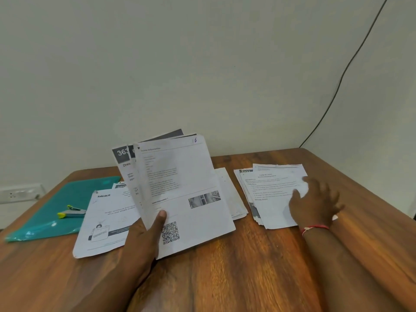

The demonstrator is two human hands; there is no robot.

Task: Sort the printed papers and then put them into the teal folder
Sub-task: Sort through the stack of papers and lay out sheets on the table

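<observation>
Printed papers [180,188]: fanned sheaf at centre frame, pinched by left hand [144,239]. Right hand [315,203] flat, fingers spread, on pile [270,188] at right. Risk: one-handed pinch may let sheets slide, mixing piles.

Wood-grain worktop [236,266], reddish-brown with a faint sheen and a rounded far-right corner, sits against a plain off-white wall [202,64] that fills the top half of the view. A thin dark cable [351,61] runs down the wall from the top right in a long curve and drops behind the worktop's far-right corner. A white socket plate [20,194] is low on the wall at far left, just past the worktop's left edge; lighting is soft and even.
</observation>
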